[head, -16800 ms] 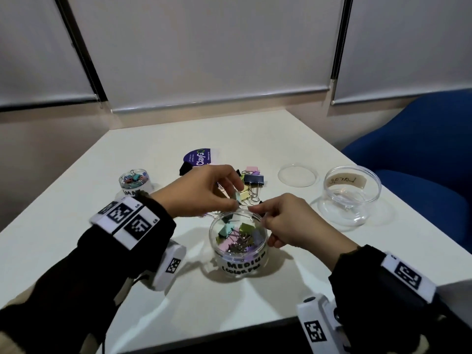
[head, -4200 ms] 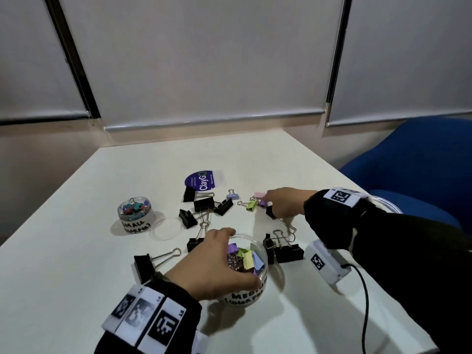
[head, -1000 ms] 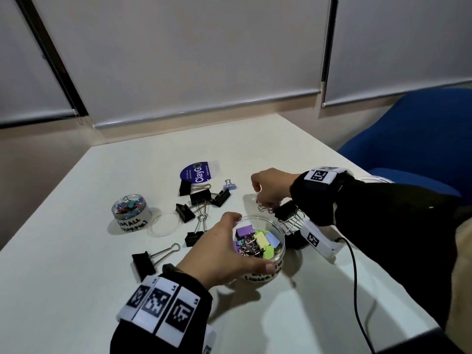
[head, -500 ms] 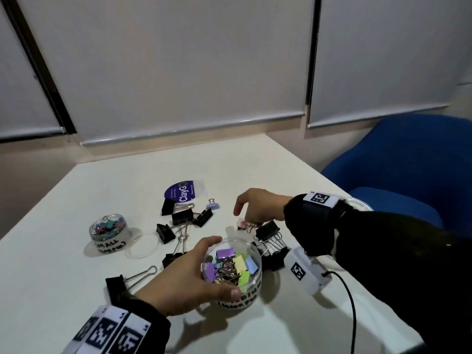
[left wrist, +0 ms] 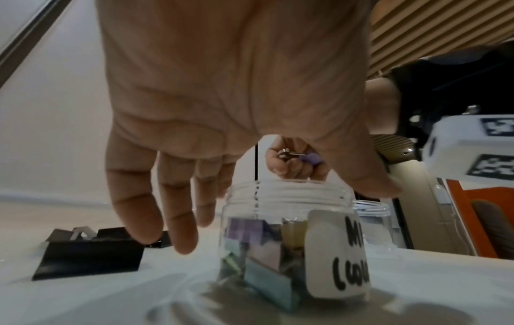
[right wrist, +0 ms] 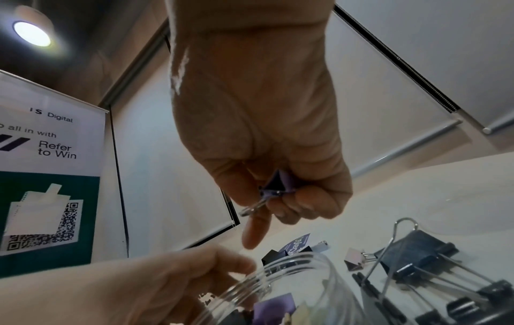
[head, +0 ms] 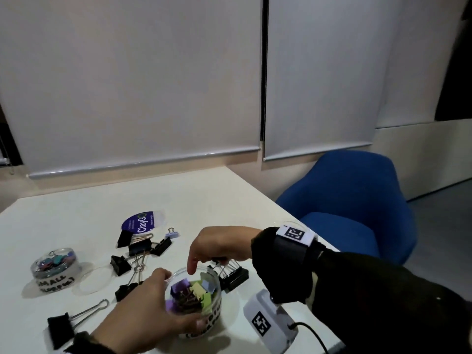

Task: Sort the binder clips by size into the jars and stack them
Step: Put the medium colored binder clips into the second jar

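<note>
A clear jar marked "MEDIUM" (head: 214, 318), holding several coloured clips, stands near the table's front edge. My left hand (head: 143, 311) grips it, thumb on the near wall and fingers round the far side. My right hand (head: 204, 254) hovers just above the jar's far rim (right wrist: 292, 261) with the index finger pointing down. It pinches a purple medium clip (right wrist: 279, 183), which also shows above the jar mouth in the left wrist view (left wrist: 310, 157). A jar marked "SMALL" (head: 55, 267) with small clips stands at the left.
Several large black clips lie around the jar, two beside it on the right (head: 233, 275) and one at the front left (head: 61, 328). A small lilac clip (head: 171, 233), a clear lid (head: 89, 281) and a purple label (head: 141, 222) lie on the table. A blue chair (head: 357, 205) stands right.
My right hand has come off the table with the purple clip and moved over the medium jar's mouth. My left hand keeps its hold on the jar. The head view has tilted up.
</note>
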A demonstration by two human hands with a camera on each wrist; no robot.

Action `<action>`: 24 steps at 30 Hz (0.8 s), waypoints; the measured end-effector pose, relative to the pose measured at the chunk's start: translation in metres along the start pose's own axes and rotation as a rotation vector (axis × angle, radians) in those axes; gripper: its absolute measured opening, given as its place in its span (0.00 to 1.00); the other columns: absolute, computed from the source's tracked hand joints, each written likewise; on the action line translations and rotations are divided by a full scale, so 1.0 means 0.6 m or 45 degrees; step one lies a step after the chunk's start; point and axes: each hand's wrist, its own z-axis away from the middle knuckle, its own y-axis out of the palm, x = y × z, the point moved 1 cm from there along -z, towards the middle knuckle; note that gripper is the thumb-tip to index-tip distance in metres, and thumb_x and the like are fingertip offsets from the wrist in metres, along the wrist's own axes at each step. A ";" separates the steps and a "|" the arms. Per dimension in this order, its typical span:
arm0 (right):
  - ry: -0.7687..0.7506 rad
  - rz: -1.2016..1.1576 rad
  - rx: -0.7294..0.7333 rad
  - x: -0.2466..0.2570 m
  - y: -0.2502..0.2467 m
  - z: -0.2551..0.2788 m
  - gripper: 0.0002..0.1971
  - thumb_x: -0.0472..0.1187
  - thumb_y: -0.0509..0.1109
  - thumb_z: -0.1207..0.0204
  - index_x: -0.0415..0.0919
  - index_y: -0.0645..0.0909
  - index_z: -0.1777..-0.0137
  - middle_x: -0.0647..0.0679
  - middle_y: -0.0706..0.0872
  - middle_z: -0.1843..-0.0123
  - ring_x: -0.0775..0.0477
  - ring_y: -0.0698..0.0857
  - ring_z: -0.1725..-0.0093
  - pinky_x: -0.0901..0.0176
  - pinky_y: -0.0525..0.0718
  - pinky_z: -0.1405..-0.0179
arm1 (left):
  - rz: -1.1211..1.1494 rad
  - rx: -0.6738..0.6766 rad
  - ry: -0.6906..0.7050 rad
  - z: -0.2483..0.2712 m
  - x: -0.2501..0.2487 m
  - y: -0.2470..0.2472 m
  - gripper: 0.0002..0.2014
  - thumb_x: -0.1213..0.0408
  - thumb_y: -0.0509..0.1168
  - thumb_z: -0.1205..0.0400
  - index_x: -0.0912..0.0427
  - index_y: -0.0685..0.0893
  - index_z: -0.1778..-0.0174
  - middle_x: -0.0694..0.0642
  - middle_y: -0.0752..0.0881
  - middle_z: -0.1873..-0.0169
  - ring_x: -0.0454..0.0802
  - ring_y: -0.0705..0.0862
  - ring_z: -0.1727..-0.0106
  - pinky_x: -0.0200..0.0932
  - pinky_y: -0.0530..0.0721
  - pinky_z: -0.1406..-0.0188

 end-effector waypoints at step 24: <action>-0.152 0.007 -0.064 -0.011 0.051 0.019 0.14 0.21 0.64 0.26 0.39 0.82 0.65 0.42 0.85 0.75 0.53 0.84 0.78 0.63 0.87 0.73 | -0.058 0.089 0.115 0.003 -0.006 -0.002 0.51 0.53 0.81 0.34 0.44 0.58 0.19 0.51 0.78 0.29 0.44 0.79 0.42 0.35 0.75 0.49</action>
